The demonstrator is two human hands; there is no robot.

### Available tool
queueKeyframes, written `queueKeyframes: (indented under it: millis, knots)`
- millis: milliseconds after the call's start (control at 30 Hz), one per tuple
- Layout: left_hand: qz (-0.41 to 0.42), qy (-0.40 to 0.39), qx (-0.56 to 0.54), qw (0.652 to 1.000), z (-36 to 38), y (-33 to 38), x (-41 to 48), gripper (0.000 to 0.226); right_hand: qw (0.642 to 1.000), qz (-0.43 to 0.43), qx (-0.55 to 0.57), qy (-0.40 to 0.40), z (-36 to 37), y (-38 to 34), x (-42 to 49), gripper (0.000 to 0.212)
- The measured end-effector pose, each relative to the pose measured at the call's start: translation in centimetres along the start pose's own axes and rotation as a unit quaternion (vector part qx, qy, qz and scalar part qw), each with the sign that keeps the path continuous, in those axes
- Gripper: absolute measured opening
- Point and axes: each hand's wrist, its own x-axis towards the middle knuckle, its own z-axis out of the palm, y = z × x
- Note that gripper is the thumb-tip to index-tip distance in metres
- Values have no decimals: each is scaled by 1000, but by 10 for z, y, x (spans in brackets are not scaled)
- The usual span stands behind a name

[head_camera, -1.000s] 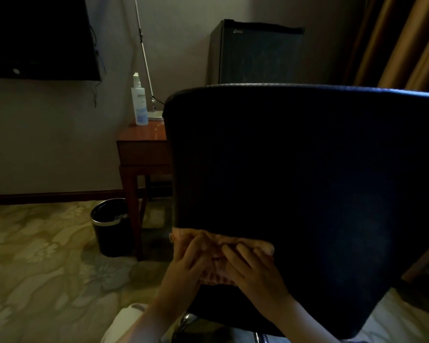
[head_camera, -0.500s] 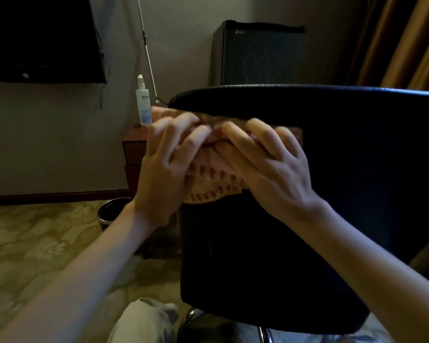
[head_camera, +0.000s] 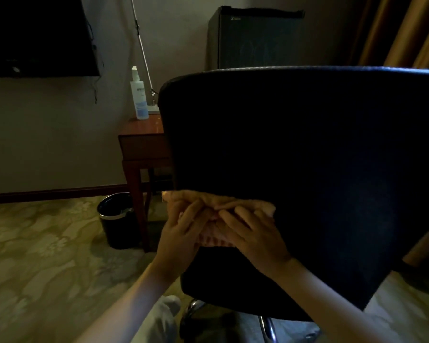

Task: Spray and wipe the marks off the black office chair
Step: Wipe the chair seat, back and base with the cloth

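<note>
Pressed the cloth (head_camera: pixel 218 204), rucked along its top edge, against the back of the chair (head_camera: pixel 307 157), low on its left side, with left hand (head_camera: pixel 181 233) and right hand (head_camera: pixel 253 233) side by side, fingers (head_camera: pixel 195 215) straight and slightly spread, pinching nothing. Had the bottle (head_camera: pixel 138 97) standing upright on the table (head_camera: pixel 144 144) beyond the chair, well apart from both hands. Risked, probably, bunching the cloth further under the fingertips and only smearing, shoving the chair away or swivelling it under the push, and missing marks outright, given black upholstery in dim light.
</note>
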Motion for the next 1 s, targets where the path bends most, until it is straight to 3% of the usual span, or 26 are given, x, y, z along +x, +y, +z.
queueKeyframes:
  millis: [133,300,400,667,833,1000]
  knots:
    - [-38,-29,-4,999,20,1,-38,45,1000,9,2,-28,17,-22,-28,31]
    - [-61,-153,1,986,43,9,-96,49,991,-30,-13,-131,34,-48,-72,30]
    - [-84,-205,-7,975,47,12,-100,54,989,-16,-9,-146,28,-47,-76,31]
    - [-11,-34,-48,998,23,34,-6,41,999,36,7,-18,-31,17,-29,25]
    - [47,82,-67,993,0,79,93,30,994,72,-30,74,-98,83,1,24]
    - [126,137,-9,982,-28,117,174,20,983,80,-101,133,-150,144,21,21]
